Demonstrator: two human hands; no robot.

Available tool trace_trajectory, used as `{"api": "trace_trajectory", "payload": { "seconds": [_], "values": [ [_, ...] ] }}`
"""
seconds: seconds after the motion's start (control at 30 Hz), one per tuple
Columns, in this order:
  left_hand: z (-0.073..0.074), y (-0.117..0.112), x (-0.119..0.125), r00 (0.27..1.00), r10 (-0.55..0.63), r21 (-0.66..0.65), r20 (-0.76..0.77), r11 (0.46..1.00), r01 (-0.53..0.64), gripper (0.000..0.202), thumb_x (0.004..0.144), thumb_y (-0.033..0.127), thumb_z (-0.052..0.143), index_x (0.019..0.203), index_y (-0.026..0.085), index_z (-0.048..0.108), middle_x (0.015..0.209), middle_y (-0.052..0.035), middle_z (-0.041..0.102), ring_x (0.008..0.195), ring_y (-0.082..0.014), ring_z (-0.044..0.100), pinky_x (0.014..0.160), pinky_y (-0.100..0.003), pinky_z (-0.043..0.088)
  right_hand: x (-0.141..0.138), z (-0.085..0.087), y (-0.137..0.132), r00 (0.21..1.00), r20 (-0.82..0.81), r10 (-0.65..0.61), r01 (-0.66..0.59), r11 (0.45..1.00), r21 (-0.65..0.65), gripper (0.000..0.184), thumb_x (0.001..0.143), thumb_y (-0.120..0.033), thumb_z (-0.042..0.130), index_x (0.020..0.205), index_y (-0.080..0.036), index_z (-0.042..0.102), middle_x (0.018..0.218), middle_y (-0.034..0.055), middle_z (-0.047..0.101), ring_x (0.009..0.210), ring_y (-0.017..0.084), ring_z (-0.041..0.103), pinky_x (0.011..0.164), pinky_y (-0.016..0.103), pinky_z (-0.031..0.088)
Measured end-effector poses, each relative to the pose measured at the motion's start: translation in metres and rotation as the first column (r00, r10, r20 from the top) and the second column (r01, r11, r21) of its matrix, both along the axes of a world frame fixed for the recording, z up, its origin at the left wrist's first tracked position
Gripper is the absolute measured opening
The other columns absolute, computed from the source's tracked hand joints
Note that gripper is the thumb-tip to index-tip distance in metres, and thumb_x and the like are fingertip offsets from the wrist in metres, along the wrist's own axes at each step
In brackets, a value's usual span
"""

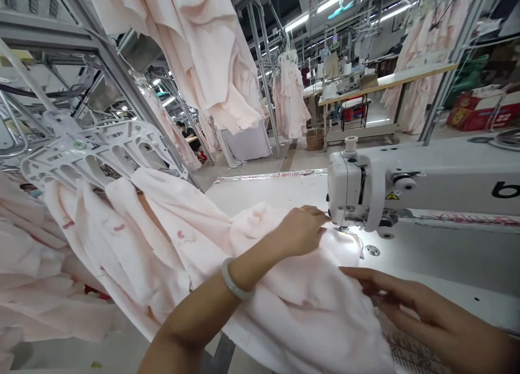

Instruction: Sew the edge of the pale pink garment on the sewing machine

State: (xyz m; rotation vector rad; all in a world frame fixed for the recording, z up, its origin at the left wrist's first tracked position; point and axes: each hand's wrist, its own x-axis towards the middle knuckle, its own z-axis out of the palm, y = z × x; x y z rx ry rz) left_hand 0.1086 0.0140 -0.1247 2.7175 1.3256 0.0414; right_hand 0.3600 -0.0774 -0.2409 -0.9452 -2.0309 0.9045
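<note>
Under the lit metal presser foot of a white sewing machine: pale pink fleecy cloth, draped over the white counter. Left hand, pale round bangle at wrist, rests on cloth just beside the foot; fingers bent, whether clamped cannot tell. Right hand at cloth's right edge, fingers partly apart; any pinch cannot be told. Leftward, white plastic hanger rack carries pink pieces. Overhead, pale pink hanging fabric.
</note>
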Motion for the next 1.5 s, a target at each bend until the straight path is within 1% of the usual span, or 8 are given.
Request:
{"api": "trace_trajectory", "payload": {
  "seconds": [0.1,0.17,0.3,0.57,0.67,0.9,1.23,1.5],
  "values": [
    [-0.026,0.018,0.018,0.994,-0.026,-0.089,0.106,0.995,0.035,0.026,0.104,0.025,0.065,0.127,0.014,0.071,0.14,-0.0168,0.072,0.137,-0.0323,0.063,0.119,-0.047,0.051,0.002,0.018,0.03,0.973,0.224,0.057,-0.133,0.93,0.343,0.035,0.111,-0.032,0.056,0.143,-0.031,0.072,0.122,0.0098,0.08,0.103,0.028,0.08,0.083,0.036,0.068],
    [-0.04,0.026,0.022,0.99,0.026,-0.126,0.14,0.992,-0.008,0.022,0.099,0.029,0.075,0.115,0.015,0.072,0.13,-0.0169,0.074,0.127,-0.0337,0.067,0.113,-0.047,0.055,-0.001,0.02,0.043,0.946,0.318,0.062,-0.233,0.812,0.535,0.032,0.112,-0.02,0.049,0.133,-0.024,0.073,0.109,0.0097,0.08,0.092,0.025,0.077,0.077,0.035,0.065],
    [-0.038,0.03,0.009,0.974,-0.005,-0.16,0.227,0.986,0.043,0.01,0.09,0.021,0.077,0.088,0.019,0.067,0.109,-0.0118,0.074,0.115,-0.0285,0.066,0.105,-0.039,0.055,-0.007,0.012,0.045,0.938,0.348,0.009,-0.265,0.666,0.698,0.026,0.115,-0.017,0.046,0.119,-0.018,0.072,0.096,0.0092,0.075,0.082,0.024,0.07,0.072,0.036,0.059],
    [-0.005,0.035,-0.011,0.888,0.182,-0.57,0.422,0.815,0.104,0.016,0.091,0.036,0.07,0.091,0.02,0.065,0.088,0.0003,0.067,0.084,-0.0183,0.064,0.074,-0.027,0.05,-0.004,0.021,0.028,0.955,0.296,0.025,-0.25,0.607,0.754,0.041,0.11,-0.007,0.043,0.141,-0.018,0.067,0.124,0.0135,0.079,0.109,0.024,0.075,0.092,0.037,0.063],
    [-0.016,0.04,0.008,0.894,0.224,-0.554,0.389,0.832,0.032,0.008,0.09,0.027,0.07,0.087,0.02,0.068,0.093,-0.0005,0.072,0.095,-0.0211,0.067,0.082,-0.028,0.051,-0.003,0.014,0.036,0.958,0.288,-0.004,-0.225,0.612,0.758,0.042,0.107,-0.005,0.045,0.142,-0.016,0.066,0.125,0.0139,0.079,0.112,0.026,0.076,0.096,0.04,0.065],
    [-0.036,0.025,0.022,0.894,0.29,-0.511,0.343,0.856,-0.082,0.01,0.087,0.027,0.073,0.082,0.018,0.073,0.088,-0.0003,0.075,0.09,-0.0212,0.068,0.081,-0.029,0.05,-0.003,0.013,0.041,0.952,0.304,0.025,-0.218,0.752,0.622,0.029,0.105,-0.006,0.053,0.122,-0.019,0.073,0.113,0.0115,0.08,0.104,0.026,0.077,0.087,0.037,0.068],
    [-0.043,-0.008,0.009,0.908,0.289,-0.458,0.303,0.88,-0.128,0.025,0.094,0.04,0.068,0.102,0.019,0.08,0.094,-0.0031,0.08,0.09,-0.0226,0.07,0.084,-0.031,0.052,-0.006,0.019,0.021,0.954,0.296,-0.048,-0.211,0.594,0.776,0.04,0.108,0.001,0.039,0.126,-0.013,0.072,0.113,0.0079,0.082,0.099,0.022,0.078,0.088,0.031,0.065],
    [-0.046,-0.002,0.018,0.92,0.306,-0.439,0.243,0.881,-0.177,0.027,0.095,0.038,0.064,0.109,0.022,0.08,0.11,-0.0062,0.084,0.103,-0.027,0.075,0.097,-0.035,0.057,-0.01,0.028,0.035,0.96,0.264,-0.095,-0.159,0.591,0.791,0.038,0.12,-0.025,0.04,0.116,-0.013,0.076,0.109,0.0112,0.083,0.096,0.022,0.08,0.089,0.033,0.065]
  ]
}}
